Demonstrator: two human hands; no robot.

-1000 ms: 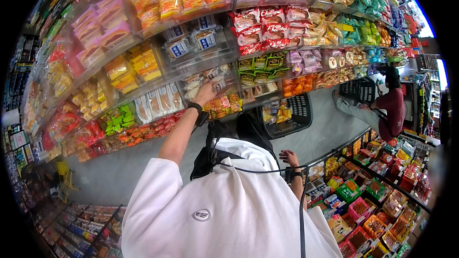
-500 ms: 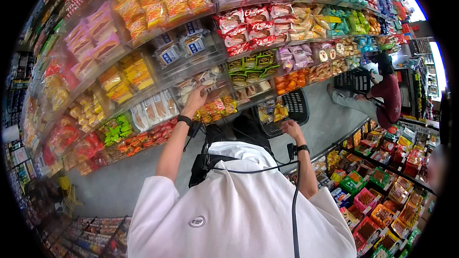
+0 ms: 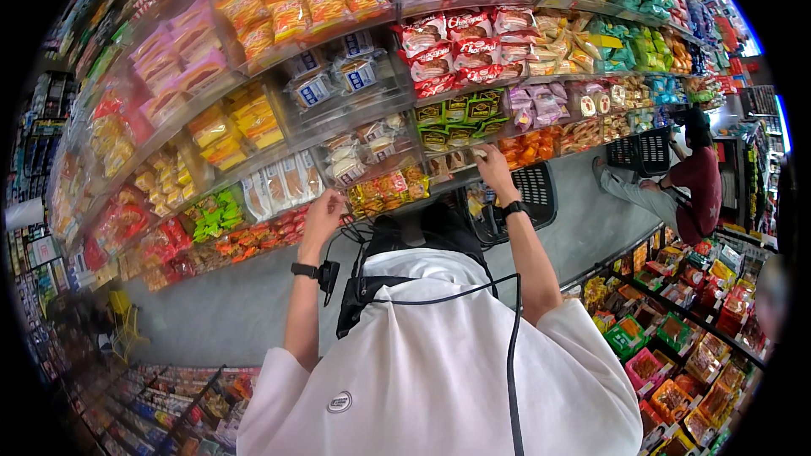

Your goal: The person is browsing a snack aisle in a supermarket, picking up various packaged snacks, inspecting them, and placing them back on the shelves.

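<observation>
My left hand point(image 3: 323, 211) hovers by the front lip of the lower bins, fingers loosely bent, with nothing visible in it. Close to it are red-wrapped snacks point(image 3: 283, 230), yellow-and-red packets point(image 3: 390, 190) and white-wrapped packets point(image 3: 367, 148) in a clear bin. My right hand point(image 3: 497, 173) reaches to the shelf, its bent fingertips at the edge of a bin of small brown packaged cakes point(image 3: 449, 164). I see nothing held in it. Green packets point(image 3: 459, 116) lie just above and orange packets point(image 3: 528, 147) to its right. Partly behind my right wrist is a black shopping basket point(image 3: 534, 194) with yellow packets.
Tiered clear bins of red packets point(image 3: 462, 55) and other snacks curve across the front. At the right a person in a dark red shirt point(image 3: 699, 181) crouches by another black basket point(image 3: 649, 152). Behind my right arm stands a rack of packaged snacks point(image 3: 672, 380). Grey floor point(image 3: 583, 228) lies between.
My left hand has drawn back from the white-wrapped packets to the bin's front lip. My right hand has moved from beside the basket forward and left to the shelf.
</observation>
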